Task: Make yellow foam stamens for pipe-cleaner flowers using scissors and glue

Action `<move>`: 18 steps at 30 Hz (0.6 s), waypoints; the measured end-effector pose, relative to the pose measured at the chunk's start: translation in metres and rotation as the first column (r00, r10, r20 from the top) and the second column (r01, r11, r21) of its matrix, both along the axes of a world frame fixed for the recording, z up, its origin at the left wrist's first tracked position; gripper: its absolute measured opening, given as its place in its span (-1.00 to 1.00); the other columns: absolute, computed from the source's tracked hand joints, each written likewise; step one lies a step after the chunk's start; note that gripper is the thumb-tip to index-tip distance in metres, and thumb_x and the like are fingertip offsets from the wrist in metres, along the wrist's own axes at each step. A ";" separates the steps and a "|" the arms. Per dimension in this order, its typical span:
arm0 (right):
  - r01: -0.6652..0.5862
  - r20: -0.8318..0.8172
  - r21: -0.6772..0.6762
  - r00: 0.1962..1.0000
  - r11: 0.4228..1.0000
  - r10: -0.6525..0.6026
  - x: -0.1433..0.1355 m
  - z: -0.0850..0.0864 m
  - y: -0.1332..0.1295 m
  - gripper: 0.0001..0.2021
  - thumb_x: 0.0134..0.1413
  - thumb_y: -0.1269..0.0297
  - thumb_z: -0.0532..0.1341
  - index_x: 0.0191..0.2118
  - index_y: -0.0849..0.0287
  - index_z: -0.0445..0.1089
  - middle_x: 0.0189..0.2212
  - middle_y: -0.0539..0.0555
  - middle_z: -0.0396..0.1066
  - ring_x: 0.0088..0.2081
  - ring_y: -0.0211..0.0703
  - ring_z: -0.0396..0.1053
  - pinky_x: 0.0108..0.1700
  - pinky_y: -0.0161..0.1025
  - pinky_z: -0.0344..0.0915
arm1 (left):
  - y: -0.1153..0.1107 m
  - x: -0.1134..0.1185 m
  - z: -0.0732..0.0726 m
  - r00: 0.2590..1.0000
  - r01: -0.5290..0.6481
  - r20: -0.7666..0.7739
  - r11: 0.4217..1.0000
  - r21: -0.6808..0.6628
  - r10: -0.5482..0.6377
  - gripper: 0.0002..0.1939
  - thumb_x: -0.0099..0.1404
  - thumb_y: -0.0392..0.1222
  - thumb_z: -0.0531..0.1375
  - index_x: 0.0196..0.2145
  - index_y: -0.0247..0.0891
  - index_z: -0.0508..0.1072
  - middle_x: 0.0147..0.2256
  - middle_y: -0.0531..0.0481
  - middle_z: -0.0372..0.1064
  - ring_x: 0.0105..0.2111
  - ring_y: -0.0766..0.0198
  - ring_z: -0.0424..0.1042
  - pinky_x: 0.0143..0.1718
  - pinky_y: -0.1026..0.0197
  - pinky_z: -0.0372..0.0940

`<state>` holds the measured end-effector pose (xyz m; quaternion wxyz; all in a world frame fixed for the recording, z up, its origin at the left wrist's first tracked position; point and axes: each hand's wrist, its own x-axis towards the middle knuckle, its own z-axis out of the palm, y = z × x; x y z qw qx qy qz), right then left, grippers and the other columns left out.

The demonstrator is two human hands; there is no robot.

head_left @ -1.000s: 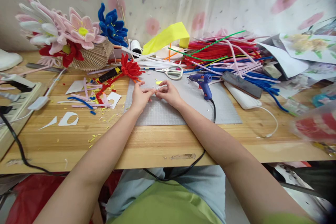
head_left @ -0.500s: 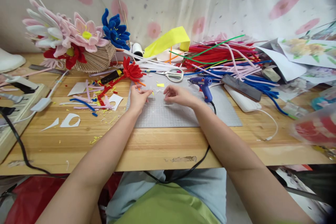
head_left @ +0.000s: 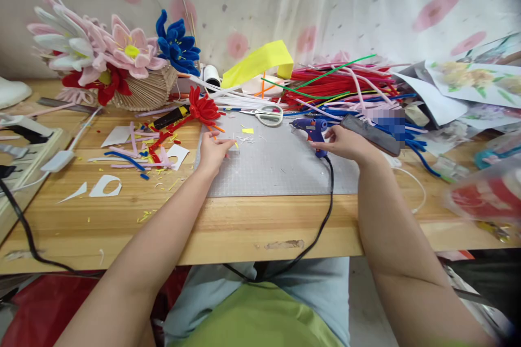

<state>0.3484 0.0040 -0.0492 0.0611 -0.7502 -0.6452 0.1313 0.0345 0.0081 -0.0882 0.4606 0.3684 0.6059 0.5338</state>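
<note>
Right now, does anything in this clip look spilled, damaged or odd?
Yes. Yellow clippings lie scattered on the wooden tabletop left of the gray cutting mat, and a rough patch mars the tabletop near its front edge. A blocky pixelated square also obscures part of the blue pipe cleaners.

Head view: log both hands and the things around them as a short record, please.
Left hand: pinching a small yellow bit, too small to identify
Right hand: fingers at the handle of the glue gun; firmness of hold unclear
Glue gun: nozzle toward the left, black cord attached
Cutting mat: yellow piece lying on it
Scissors: beyond the yellow piece
Red flower: beyond the left hand
</note>
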 end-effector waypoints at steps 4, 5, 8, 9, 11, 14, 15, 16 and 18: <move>0.113 -0.276 0.114 0.958 0.987 -0.078 -0.029 -0.021 0.010 -0.65 -0.07 -0.04 0.24 -0.30 0.17 0.40 -0.33 0.19 0.45 -0.22 0.07 0.41 -0.19 -0.06 0.29 | -0.001 0.000 0.000 1.000 0.018 -0.020 1.000 0.000 -0.018 -0.50 -0.08 -0.38 0.32 -0.24 -0.24 0.13 -0.53 0.15 0.36 -0.65 0.44 0.25 -0.68 0.38 0.07; 0.174 -0.323 0.155 0.939 0.972 -0.117 -0.035 -0.025 0.011 -0.65 -0.07 -0.03 0.24 -0.32 0.18 0.40 -0.35 0.20 0.45 -0.22 0.08 0.41 -0.19 -0.06 0.29 | 0.000 0.000 0.000 0.999 0.025 -0.025 1.000 -0.006 -0.025 -0.50 -0.08 -0.38 0.31 -0.23 -0.24 0.13 -0.54 0.15 0.36 -0.66 0.44 0.24 -0.68 0.38 0.07; 0.241 -0.570 0.238 0.819 0.941 -0.065 -0.049 -0.032 0.006 -0.62 -0.10 -0.08 0.23 -0.36 0.18 0.39 -0.41 0.17 0.44 -0.31 -0.03 0.41 -0.29 -0.13 0.32 | 0.002 0.000 0.000 0.998 0.042 -0.048 0.999 -0.033 -0.044 -0.49 -0.07 -0.37 0.31 -0.22 -0.24 0.13 -0.53 0.15 0.37 -0.69 0.46 0.21 -0.68 0.38 0.06; 0.206 -0.665 0.242 0.747 0.948 0.007 -0.053 -0.032 0.003 -0.61 -0.12 -0.09 0.23 -0.36 0.18 0.39 -0.41 0.15 0.44 -0.36 -0.10 0.39 -0.34 -0.18 0.32 | 0.003 0.000 -0.001 0.997 0.051 -0.059 0.998 -0.041 -0.053 -0.49 -0.08 -0.37 0.32 -0.22 -0.24 0.14 -0.52 0.14 0.38 -0.69 0.46 0.21 -0.68 0.38 0.07; 0.083 -0.784 0.231 0.605 0.969 0.135 -0.063 -0.032 -0.005 -0.60 -0.14 -0.11 0.23 -0.38 0.18 0.38 -0.43 0.11 0.43 -0.46 -0.23 0.34 -0.44 -0.26 0.28 | 0.005 -0.001 -0.003 0.993 0.070 -0.089 0.996 -0.050 -0.075 -0.49 -0.08 -0.35 0.32 -0.22 -0.24 0.15 -0.50 0.12 0.39 -0.68 0.46 0.23 -0.66 0.38 0.09; -0.130 -0.785 0.168 0.582 0.977 0.212 -0.080 -0.032 -0.014 -0.58 -0.16 -0.12 0.25 -0.41 0.21 0.40 -0.57 0.04 0.36 -0.59 -0.32 0.21 -0.54 -0.30 0.17 | 0.007 -0.002 -0.006 0.987 0.096 -0.125 0.993 -0.063 -0.103 -0.48 -0.09 -0.33 0.33 -0.21 -0.24 0.16 -0.48 0.08 0.41 -0.64 0.43 0.28 -0.64 0.38 0.11; -0.178 -0.765 0.150 0.602 0.973 0.228 -0.086 -0.033 -0.016 -0.58 -0.16 -0.11 0.25 -0.40 0.21 0.41 -0.59 0.02 0.34 -0.60 -0.32 0.20 -0.54 -0.30 0.16 | 0.007 -0.002 -0.007 0.985 0.102 -0.129 0.992 -0.067 -0.110 -0.48 -0.10 -0.33 0.33 -0.21 -0.24 0.16 -0.47 0.08 0.41 -0.63 0.42 0.29 -0.64 0.37 0.11; -0.211 -0.743 0.144 0.622 0.967 0.246 -0.090 -0.033 -0.017 -0.58 -0.16 -0.10 0.26 -0.38 0.22 0.42 -0.60 0.02 0.34 -0.59 -0.30 0.20 -0.53 -0.29 0.16 | 0.007 -0.002 -0.007 0.984 0.108 -0.132 0.992 -0.072 -0.117 -0.48 -0.10 -0.33 0.33 -0.21 -0.24 0.16 -0.48 0.07 0.41 -0.64 0.42 0.29 -0.64 0.37 0.11; -0.244 -0.706 0.169 0.646 0.955 0.289 -0.096 -0.035 -0.017 -0.57 -0.14 -0.09 0.25 -0.30 0.22 0.44 -0.56 0.04 0.38 -0.53 -0.25 0.27 -0.46 -0.28 0.21 | 0.007 -0.002 -0.007 0.982 0.116 -0.139 0.990 -0.075 -0.125 -0.48 -0.11 -0.34 0.33 -0.22 -0.24 0.16 -0.50 0.08 0.40 -0.65 0.42 0.28 -0.64 0.37 0.11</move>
